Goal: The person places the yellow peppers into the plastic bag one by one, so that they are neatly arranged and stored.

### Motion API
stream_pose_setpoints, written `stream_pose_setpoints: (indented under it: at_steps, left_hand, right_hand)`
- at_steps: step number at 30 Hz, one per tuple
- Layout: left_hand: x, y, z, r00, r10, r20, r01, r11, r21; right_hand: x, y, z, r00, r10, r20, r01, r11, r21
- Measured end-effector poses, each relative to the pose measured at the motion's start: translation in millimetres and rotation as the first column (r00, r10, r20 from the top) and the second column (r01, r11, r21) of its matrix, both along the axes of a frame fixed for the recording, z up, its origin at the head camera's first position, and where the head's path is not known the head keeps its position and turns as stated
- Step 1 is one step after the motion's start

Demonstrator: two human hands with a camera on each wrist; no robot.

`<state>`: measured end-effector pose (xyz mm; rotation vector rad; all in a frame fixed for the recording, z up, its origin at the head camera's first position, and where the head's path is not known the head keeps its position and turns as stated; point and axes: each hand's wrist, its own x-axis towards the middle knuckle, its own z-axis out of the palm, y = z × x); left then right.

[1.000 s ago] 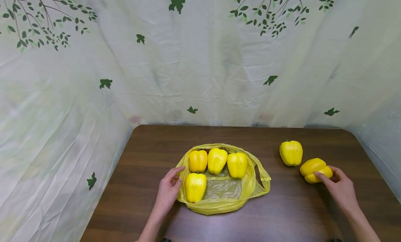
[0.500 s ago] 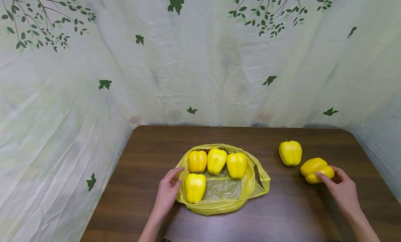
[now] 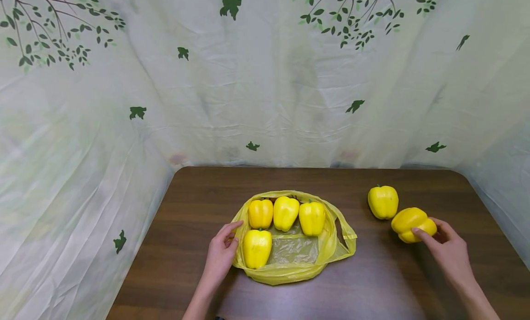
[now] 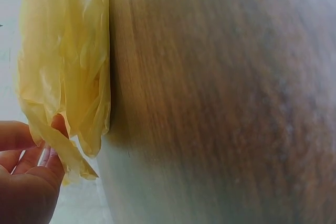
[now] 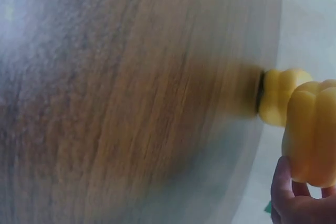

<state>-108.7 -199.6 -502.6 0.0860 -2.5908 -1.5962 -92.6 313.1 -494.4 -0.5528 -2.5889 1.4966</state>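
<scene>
A leaf-printed cloth point(image 3: 265, 85) hangs beyond the far edge of the table point(image 3: 352, 292). Slightly nearer the table's left edge lies an open bag point(image 3: 285, 277). The left hand point(image 3: 220, 252) pinches the bag's left side; the right hand point(image 3: 449, 251), towards the table's right edge, pinches one pepper point(image 3: 410, 224) between thumb and fingers. Four peppers point(image 3: 285, 213) sit in the bag; a loose pepper point(image 3: 383, 202) stands towards the far right corner.

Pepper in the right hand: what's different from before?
The held pepper shifted slightly left, toward the yellow bag, along with the right hand gripping it. Nothing was let go. The left hand stayed at the bag's edge; the four bagged peppers and the loose pepper stayed put.
</scene>
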Motion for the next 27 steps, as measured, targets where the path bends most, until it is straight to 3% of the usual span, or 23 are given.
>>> stream_pose_setpoints:
  at_steps: [9,27]
  left_hand:
    - [-0.5,2,2.6,1.000,-0.002,0.003,0.002,1.000,0.002]
    - [-0.5,-1,0.6,0.999,-0.020,-0.027,0.021,1.000,0.017]
  right_hand:
    - [-2.6,-10,1.5,0.996,0.075,-0.051,-0.075,0.997,0.005]
    - [-7.3,-40,10.4,0.994,0.106,-0.013,-0.105,0.994,0.004]
